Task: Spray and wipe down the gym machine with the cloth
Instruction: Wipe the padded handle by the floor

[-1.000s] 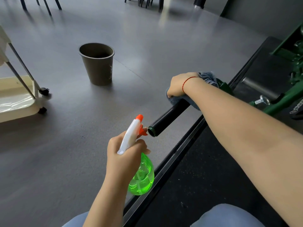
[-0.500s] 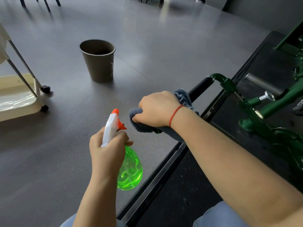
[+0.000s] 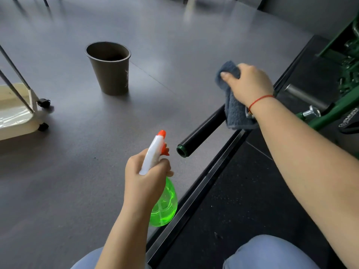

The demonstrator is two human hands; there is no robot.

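Nearest, the spray bottle (image 3: pixel 164 206) was gripped by the left hand (image 3: pixel 144 177); the fingers were curled closely round the neck under the white head, and one finger was laid, as it seemed, on the orange trigger; the nozzle was pointed forward and was kept near the open end of the black handle (image 3: pixel 202 131), so the bottle was judged to be held ready for a spray on that bar. Further along, the cloth (image 3: pixel 233 111) was bunched in the right hand (image 3: pixel 250 84); its upper part was pinched between the thumb and the curled fingers, while the lower fold was let to hang over the far part of the handle; whether the bar was really pressed by it could not be told. The hand was raised a little above the bar, probably so that the cloth could be set again for a wipe. Behind, the green gym machine (image 3: pixel 334 111) was seen on its dark mat; far away on the floor a bin (image 3: pixel 110 70) was standing.
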